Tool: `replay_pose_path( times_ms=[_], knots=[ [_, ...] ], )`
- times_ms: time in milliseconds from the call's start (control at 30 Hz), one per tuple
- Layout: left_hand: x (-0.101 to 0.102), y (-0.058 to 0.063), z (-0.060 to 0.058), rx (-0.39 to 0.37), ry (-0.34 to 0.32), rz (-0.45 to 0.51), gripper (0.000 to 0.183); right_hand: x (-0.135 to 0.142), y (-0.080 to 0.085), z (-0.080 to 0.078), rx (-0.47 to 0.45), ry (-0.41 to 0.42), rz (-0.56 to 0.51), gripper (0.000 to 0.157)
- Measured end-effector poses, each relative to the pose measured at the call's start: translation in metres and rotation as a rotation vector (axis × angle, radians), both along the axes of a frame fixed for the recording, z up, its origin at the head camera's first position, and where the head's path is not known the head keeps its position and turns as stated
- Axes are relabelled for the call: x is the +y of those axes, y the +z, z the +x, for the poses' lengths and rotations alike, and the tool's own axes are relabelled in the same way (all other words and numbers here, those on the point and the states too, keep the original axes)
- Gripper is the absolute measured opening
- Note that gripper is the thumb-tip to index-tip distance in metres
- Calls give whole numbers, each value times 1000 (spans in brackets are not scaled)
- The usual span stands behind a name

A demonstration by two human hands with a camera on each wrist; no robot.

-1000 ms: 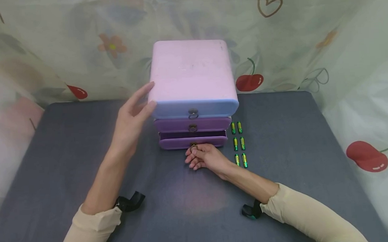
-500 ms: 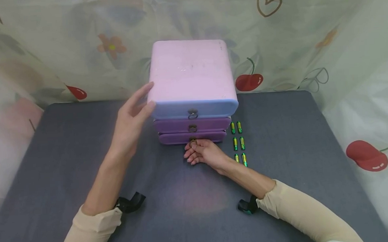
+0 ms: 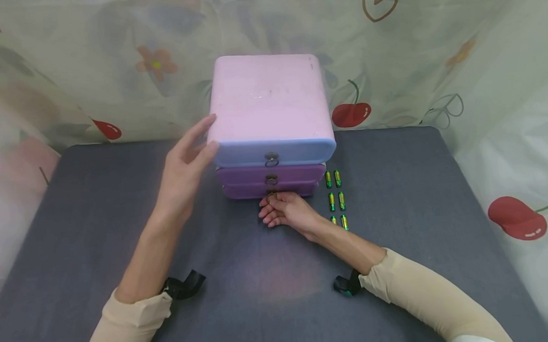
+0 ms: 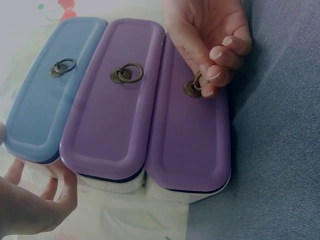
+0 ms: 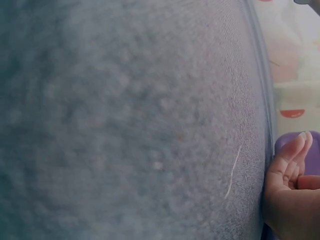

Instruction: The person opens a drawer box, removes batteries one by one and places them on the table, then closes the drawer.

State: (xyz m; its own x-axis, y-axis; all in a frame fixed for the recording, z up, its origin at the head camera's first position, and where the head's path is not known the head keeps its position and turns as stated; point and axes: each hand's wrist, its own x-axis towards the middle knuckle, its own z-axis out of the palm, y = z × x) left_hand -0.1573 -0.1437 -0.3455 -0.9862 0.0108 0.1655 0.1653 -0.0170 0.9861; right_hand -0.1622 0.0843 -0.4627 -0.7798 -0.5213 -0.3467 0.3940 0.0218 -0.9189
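Note:
A small cabinet with a pink top (image 3: 270,96) has three drawers, each with a bronze ring pull. Its top drawer (image 3: 236,155) is blue; the middle drawer (image 3: 244,176) and bottom drawer (image 4: 187,145) are purple. All three fronts sit against the body, with a thin dark seam at their ends in the left wrist view. My left hand (image 3: 181,176) rests on the cabinet's left side, fingers spread along its upper edge. At the bottom drawer, my right hand (image 3: 292,211) pinches the ring pull (image 4: 192,90) between thumb and fingers, the other fingers loosely curled.
Several green and yellow batteries (image 3: 342,201) lie in two columns right of the cabinet. The table has a dark grey cloth (image 3: 281,305). A patterned curtain (image 3: 266,21) hangs behind and at both sides. Each wrist wears a black strap mount (image 3: 184,286).
The bottom drawer has slid from partly out to in, pushed away by my right hand on its ring. My left hand has stayed on the cabinet's side.

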Motion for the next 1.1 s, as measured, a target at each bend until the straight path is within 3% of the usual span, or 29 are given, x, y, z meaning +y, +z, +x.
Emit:
replay_pose_path(
  times_ms=[267,900,1100],
  knots=[
    [0,-1,0,13,-21,19,49,3,-1,-1,-18,-1,-27,33],
    [-5,-14,2,53,0,67,48,27,-2,7,-110,23,-43,37],
    [-10,-22,5,51,13,30,46,42,2,11,-55,40,3,38]
  ],
)
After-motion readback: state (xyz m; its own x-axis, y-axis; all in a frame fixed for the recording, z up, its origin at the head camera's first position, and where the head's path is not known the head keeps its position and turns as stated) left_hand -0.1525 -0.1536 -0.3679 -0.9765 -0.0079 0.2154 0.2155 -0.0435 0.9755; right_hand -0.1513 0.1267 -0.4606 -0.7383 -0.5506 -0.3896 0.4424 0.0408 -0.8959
